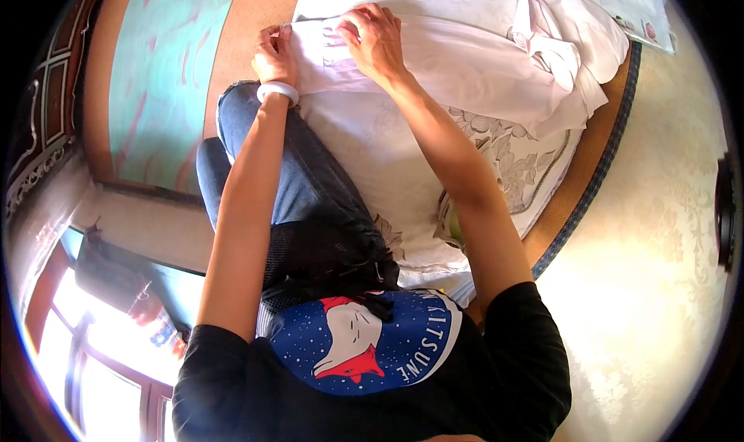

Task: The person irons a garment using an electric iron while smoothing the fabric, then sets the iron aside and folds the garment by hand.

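A white garment (pixel 465 62) lies stretched across in front of me, its narrow end to the left and its bulk bunched in folds at the right. My left hand (pixel 276 56), with a pale bangle (pixel 277 93) on the wrist, is closed on the edge of the narrow end. Above the same end, my right hand (pixel 373 45) has its fingers curled down and pinched at the cloth, near some small creases. The fingertips of the right hand are partly hidden.
Underneath is a white cover with grey flower patterns (pixel 535 163), on a brown mat with a dark braided edge (pixel 593 190). A clear packet (pixel 635 12) lies at the upper right. My jeans-clad leg (pixel 310 171) is folded close below the cloth.
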### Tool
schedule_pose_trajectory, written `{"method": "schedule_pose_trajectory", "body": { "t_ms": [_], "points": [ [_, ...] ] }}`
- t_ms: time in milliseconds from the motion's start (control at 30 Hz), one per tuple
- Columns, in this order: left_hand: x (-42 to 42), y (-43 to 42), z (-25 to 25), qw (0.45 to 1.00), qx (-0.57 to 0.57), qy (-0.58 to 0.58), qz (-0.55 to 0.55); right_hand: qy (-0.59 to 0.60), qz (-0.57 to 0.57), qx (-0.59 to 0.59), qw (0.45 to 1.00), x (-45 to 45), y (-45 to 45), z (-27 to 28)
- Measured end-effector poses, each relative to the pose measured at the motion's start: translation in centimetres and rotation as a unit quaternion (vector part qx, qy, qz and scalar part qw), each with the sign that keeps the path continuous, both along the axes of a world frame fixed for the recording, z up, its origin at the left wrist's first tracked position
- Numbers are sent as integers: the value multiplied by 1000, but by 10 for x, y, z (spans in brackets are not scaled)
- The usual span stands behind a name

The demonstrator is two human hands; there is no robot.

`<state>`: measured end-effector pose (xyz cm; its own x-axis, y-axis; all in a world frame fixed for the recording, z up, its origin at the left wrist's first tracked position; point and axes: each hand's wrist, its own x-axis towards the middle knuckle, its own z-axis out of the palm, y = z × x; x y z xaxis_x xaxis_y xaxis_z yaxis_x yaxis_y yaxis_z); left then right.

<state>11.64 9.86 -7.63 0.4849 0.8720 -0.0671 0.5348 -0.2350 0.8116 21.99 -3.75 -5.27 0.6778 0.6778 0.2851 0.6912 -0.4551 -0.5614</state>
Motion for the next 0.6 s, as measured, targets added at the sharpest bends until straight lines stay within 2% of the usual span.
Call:
{"method": "schedule_pose_trajectory", "body": {
  "t_ms": [200, 400, 600],
  "points": [
    [0, 0, 0, 1000, -12, 8, 9, -40, 10, 52, 998, -5, 8, 3],
    [1, 0, 1, 999, -33, 0, 24, -88, 67, 16, 994, -8, 4, -4],
    [0, -3, 3, 999, -25, -14, 32, -128, 37, 39, 990, -14, -13, -1]
  ]
}}
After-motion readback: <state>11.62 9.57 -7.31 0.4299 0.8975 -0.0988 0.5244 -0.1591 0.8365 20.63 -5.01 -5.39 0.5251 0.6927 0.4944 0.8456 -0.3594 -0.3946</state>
